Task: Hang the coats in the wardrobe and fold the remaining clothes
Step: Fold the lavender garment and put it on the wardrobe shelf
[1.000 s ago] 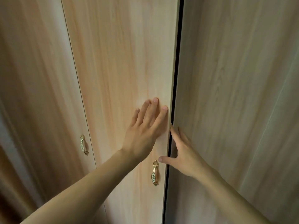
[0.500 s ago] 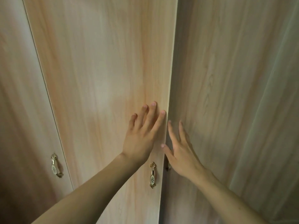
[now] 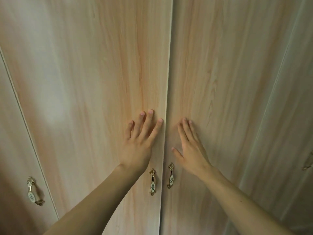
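Left hand (image 3: 138, 146) and right hand (image 3: 189, 150): both flat, fingers straight, pressing the two middle doors of the pale wood-grain wardrobe (image 3: 84, 82), gripping nothing.

Left palm lies on the left middle door (image 3: 118, 65), right palm on the right middle door (image 3: 220, 65), one either side of the centre seam, which appears shut. Ornate brass pull handles with oval white inserts (image 3: 152, 182) hang just below the hands. No coats or other clothes in view; whether any hang inside cannot be told. Step judged: closing the wardrobe, hanging seemingly done. Next move likely calls for releasing the doors and turning to the clothes left for folding.
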Motion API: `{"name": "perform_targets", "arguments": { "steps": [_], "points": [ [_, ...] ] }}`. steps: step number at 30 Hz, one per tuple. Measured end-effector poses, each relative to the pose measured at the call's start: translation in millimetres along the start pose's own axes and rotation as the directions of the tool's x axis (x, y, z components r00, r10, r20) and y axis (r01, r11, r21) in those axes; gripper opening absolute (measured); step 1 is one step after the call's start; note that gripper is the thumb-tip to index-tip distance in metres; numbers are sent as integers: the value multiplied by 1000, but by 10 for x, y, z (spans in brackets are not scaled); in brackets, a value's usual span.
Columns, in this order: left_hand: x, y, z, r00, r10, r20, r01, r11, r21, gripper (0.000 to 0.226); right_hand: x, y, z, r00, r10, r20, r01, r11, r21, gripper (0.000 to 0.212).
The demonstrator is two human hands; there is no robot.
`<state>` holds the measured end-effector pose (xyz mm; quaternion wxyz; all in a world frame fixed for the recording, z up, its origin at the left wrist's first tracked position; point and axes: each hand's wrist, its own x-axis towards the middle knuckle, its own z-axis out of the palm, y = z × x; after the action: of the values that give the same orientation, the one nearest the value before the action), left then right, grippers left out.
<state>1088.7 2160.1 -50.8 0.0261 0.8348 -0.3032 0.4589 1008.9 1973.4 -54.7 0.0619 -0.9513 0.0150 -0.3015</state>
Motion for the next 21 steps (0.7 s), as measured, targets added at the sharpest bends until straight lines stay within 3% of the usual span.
{"name": "perform_targets", "arguments": {
  "steps": [9, 13, 21],
  "points": [
    [22, 12, 206, 996, -19, -91, 16, 999, -37, 82, 17, 87, 193, 1000, 9, 24, -4, 984, -177, 118],
    [25, 41, 195, 994, -30, -107, 25, 998, -54, 73, 22, 123, 209, 999, -14, 43, 22, 981, -195, 118],
    [10, 25, 208, 998, -8, -56, 8, 1000, -8, 79, 5, 101, 66, 996, -24, 82, 43, 969, -244, 113]
  ]
}}
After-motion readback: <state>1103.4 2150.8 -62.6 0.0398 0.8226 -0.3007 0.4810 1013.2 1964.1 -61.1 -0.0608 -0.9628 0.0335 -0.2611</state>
